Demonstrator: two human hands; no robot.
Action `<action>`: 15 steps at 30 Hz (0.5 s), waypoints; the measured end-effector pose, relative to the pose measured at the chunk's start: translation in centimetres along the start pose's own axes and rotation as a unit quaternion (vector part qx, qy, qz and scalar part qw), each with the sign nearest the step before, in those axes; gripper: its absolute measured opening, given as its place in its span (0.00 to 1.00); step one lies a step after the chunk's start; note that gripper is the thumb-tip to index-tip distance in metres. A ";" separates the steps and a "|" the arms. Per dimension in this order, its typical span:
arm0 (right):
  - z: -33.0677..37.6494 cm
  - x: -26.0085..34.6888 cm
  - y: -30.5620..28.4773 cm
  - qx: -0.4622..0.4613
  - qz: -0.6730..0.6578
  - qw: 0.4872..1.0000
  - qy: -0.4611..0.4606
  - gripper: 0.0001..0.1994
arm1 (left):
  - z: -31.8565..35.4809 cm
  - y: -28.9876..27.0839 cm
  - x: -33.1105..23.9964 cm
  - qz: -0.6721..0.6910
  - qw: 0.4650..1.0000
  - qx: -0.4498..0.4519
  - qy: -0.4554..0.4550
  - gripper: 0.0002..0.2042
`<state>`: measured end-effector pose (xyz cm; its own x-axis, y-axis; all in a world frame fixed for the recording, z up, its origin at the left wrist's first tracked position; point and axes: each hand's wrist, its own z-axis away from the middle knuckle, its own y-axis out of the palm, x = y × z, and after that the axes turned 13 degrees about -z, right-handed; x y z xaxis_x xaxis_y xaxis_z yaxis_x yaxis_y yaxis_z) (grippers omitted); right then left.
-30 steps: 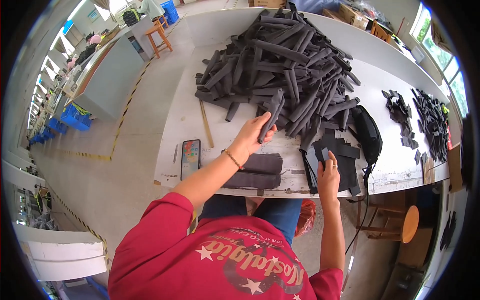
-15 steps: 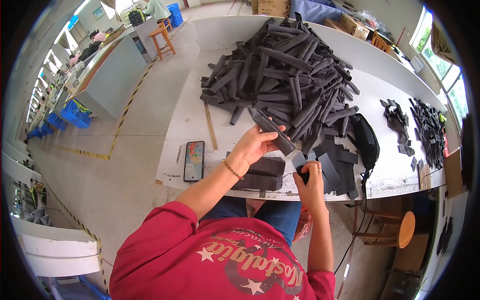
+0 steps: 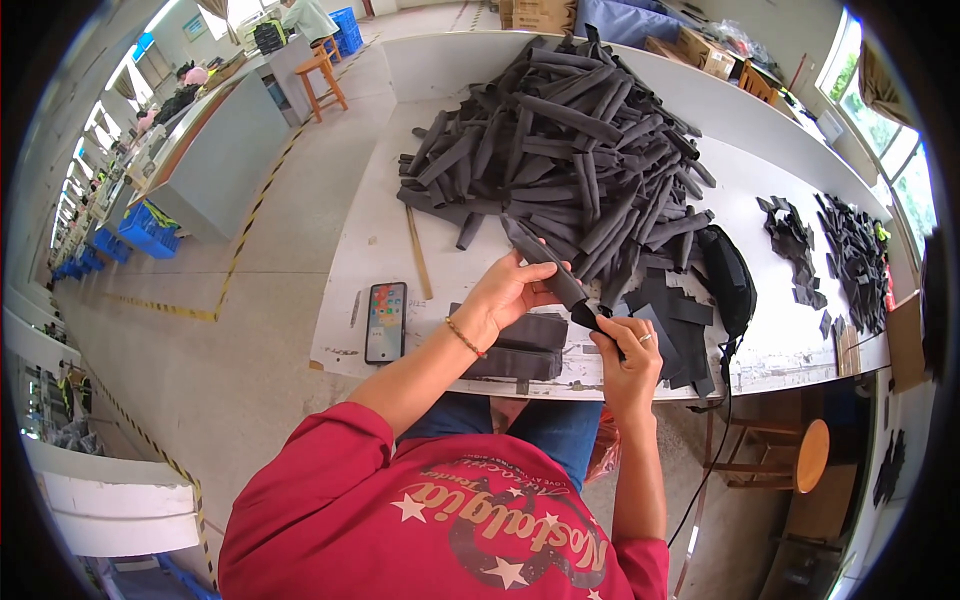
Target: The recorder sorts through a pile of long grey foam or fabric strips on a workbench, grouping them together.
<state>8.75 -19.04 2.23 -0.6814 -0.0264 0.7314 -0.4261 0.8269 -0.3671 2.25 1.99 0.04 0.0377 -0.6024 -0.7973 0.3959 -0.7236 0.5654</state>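
Observation:
My left hand [image 3: 512,288] is closed around a dark grey fabric tube [image 3: 545,262], which slants from upper left to lower right. At the tube's lower end my right hand [image 3: 628,358] pinches a small black piece [image 3: 592,316] against the opening. Whether that piece is partly inside the tube I cannot tell. Just right of my right hand lie flat black rectangular pieces [image 3: 682,325], spread over one another. Below my left hand, two folded dark fabric pieces [image 3: 520,345] rest near the table's front edge. A large heap of similar fabric tubes [image 3: 570,140] rises beyond my hands.
On the white table [image 3: 350,255] lie a phone [image 3: 386,322] and a thin wooden strip [image 3: 418,253] at left. A black pouch [image 3: 728,282] with a cord sits at right, before piles of dark scraps [image 3: 852,262]. A wooden stool [image 3: 810,457] stands below the right edge.
My right hand has risen from the flat black pieces to the lower end of the tube, bringing a small black piece. My left hand keeps its hold on the tube.

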 end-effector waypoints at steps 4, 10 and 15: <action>-0.4 0.0 0.1 -0.005 0.076 0.994 -0.081 0.09 | 0.1 -0.3 0.4 -0.024 0.999 0.022 -0.012 0.24; -0.3 -0.2 0.4 -0.012 0.150 0.981 -0.126 0.14 | 1.1 1.2 0.0 -0.013 1.000 0.016 -0.007 0.31; -0.1 0.2 1.5 -0.027 0.137 0.984 -0.111 0.22 | 3.2 4.3 -0.4 -0.032 0.997 -0.007 0.071 0.34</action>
<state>8.03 -17.71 1.93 -0.8825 0.0844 0.4627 -0.1798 0.8485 -0.4976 1.01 -1.95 3.42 0.1419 -0.5011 -0.8537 0.4135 -0.7536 0.5110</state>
